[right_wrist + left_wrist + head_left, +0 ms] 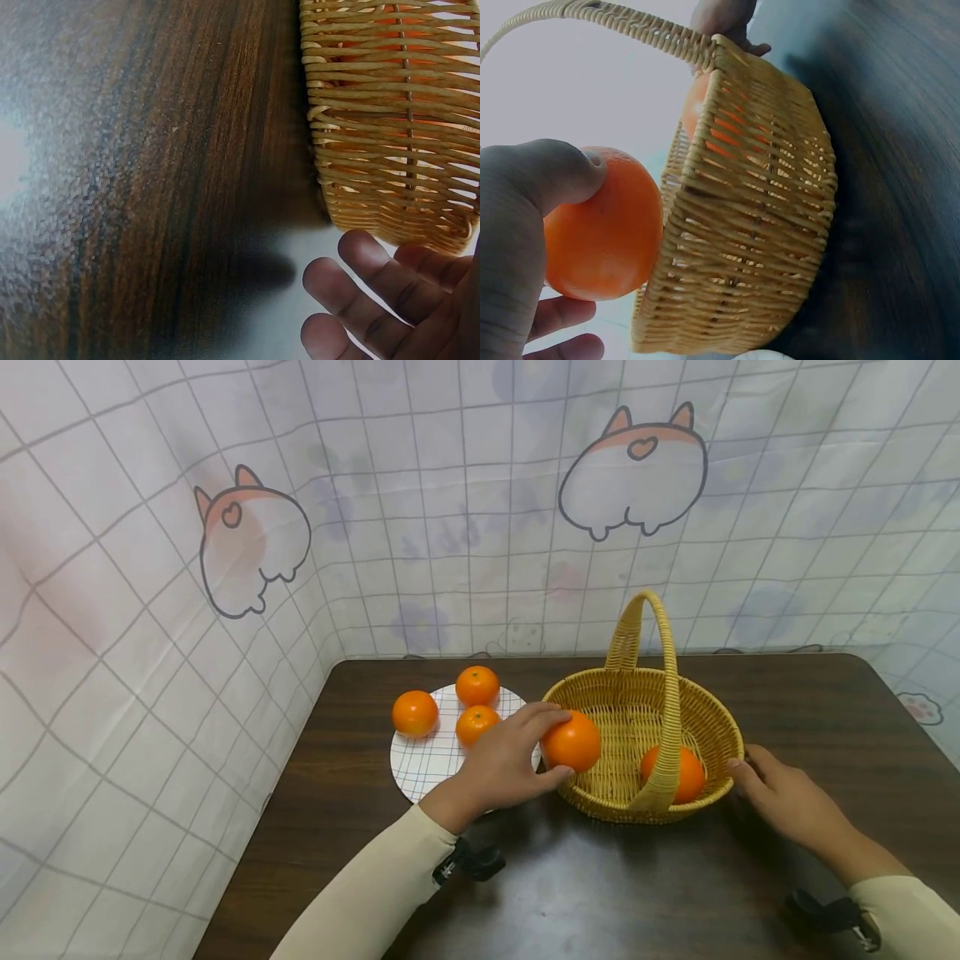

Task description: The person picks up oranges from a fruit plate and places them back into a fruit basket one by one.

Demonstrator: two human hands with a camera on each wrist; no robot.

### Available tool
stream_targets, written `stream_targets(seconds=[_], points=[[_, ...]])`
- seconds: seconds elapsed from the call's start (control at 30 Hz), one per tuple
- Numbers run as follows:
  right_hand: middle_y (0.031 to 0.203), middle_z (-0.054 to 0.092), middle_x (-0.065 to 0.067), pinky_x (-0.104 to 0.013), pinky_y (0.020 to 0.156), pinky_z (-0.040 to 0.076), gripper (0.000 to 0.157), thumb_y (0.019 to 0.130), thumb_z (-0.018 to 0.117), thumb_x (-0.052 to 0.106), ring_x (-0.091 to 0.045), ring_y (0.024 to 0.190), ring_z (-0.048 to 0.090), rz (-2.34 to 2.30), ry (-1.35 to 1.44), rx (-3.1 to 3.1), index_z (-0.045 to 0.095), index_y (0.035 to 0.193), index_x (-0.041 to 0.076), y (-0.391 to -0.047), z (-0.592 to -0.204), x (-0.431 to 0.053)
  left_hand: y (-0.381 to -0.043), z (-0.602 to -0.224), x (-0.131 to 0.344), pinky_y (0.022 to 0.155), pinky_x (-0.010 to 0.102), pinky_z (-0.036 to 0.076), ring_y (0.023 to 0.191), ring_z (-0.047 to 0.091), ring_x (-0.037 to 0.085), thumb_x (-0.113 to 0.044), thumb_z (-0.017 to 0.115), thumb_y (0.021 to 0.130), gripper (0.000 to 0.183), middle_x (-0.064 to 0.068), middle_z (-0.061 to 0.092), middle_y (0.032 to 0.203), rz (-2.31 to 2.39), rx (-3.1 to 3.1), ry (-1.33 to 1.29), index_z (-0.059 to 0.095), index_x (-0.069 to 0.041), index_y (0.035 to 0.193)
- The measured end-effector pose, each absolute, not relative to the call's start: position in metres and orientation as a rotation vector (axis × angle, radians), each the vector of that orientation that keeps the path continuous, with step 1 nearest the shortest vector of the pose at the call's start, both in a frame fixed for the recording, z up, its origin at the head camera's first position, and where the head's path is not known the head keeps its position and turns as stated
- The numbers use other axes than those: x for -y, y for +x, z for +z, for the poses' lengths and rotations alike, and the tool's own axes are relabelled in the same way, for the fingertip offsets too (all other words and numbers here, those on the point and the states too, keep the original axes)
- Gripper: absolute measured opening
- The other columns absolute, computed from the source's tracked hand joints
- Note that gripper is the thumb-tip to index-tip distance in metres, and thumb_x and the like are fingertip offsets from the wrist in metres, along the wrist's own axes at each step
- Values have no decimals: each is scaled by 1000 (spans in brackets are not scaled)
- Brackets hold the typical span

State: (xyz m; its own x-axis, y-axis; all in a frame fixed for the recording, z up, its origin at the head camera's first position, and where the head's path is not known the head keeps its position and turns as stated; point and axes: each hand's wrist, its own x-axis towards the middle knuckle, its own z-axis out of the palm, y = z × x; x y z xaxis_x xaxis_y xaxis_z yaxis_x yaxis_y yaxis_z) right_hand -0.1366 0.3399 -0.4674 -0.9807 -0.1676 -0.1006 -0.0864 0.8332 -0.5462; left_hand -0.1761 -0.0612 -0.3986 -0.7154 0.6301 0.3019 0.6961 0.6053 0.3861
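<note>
My left hand (504,760) grips an orange (572,742) over the near left rim of a wicker basket (716,710). In the left wrist view the thumb lies on top of this orange (604,232), close by the basket's rim. Inside the basket, partly behind the handle, sits another orange (690,775). At the basket's right end my right hand (791,797) holds the rim, its thumb at the edge. The right wrist view shows its fingers (367,307) loosely bent against the woven wall; the thumb is hidden there.
Left of the basket lies a round white plate (414,768) with a blue grid pattern. It carries three oranges: one left (415,714), one at the back (477,686), one in the middle (476,725). A patterned cloth (465,527) hangs behind the dark wooden table (315,843).
</note>
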Motion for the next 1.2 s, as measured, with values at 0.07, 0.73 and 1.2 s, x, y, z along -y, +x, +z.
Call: stream_targets(seconds=[0.07, 0.73, 1.2], points=[[107, 71, -22, -63, 75, 53, 64, 111, 33, 44, -37, 93, 69, -848, -200, -2868, 36, 147, -9, -136, -467, -340, -176, -399, 58, 96, 29, 51, 118, 60, 16, -44, 78, 88, 68, 0, 51, 147, -723, 2702, -1125, 53, -16, 145], [110, 70, -25, -61, 75, 55, 63, 112, 32, 42, -37, 94, 70, -879, -212, -2849, 34, 148, -10, -134, -466, -337, -175, -412, 41, 99, 37, 50, 122, 59, 19, -47, 75, 90, 67, -1, 52, 148, -600, 2756, -1181, 53, -21, 147], [111, 70, -26, -62, 76, 54, 64, 112, 32, 42, -37, 94, 70, -876, -208, -2848, 34, 148, -11, -136, -467, -338, -177, -419, 50, 112, 29, 38, 132, 52, 15, -39, 72, 94, 51, -2, 59, 140, -641, 2732, -1180, 60, -17, 139]])
